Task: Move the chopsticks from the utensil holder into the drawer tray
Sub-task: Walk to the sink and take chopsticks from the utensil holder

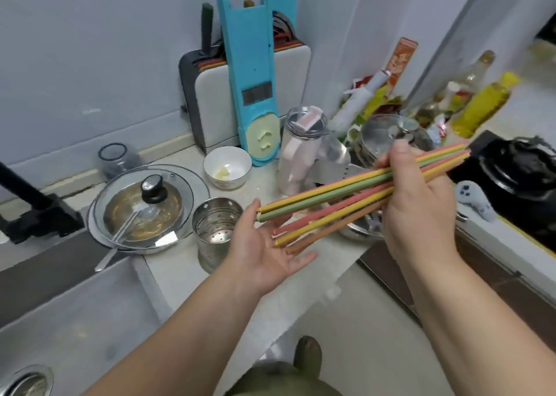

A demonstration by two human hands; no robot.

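So the chopsticks (346,197) are already out of the utensil holder (215,230), a whole bundle of them in yellow, green, pink and orange-brown, held roughly level in the air just to the right of the holder and a bit above it. The right hand (418,212) has them clamped around the far half of the bundle, fingers wrapped over the top. The left hand (264,248) is flat and open, palm up, right beside the holder, with the near tips of the chopsticks resting on or just over its fingers. Looks like it's there to square up the ends, since they're pretty uneven right now.

The holder itself is that perforated steel cup sitting on the counter (177,275), and from this angle it looks empty. Left of the holder there's a pan with a glass lid (147,206), behind it a small white bowl (227,167), and further behind that a blue slicer (252,73) leaning on the wall.

Step-wise I'd call this halfway: pickup done, drop-off not started. No drawer tray anywhere in view, so the next move means turning away from the holder, finding the drawer, probably freeing the left hand to pull it open, and laying the bundle in lengthwise without the loose ones sliding out.
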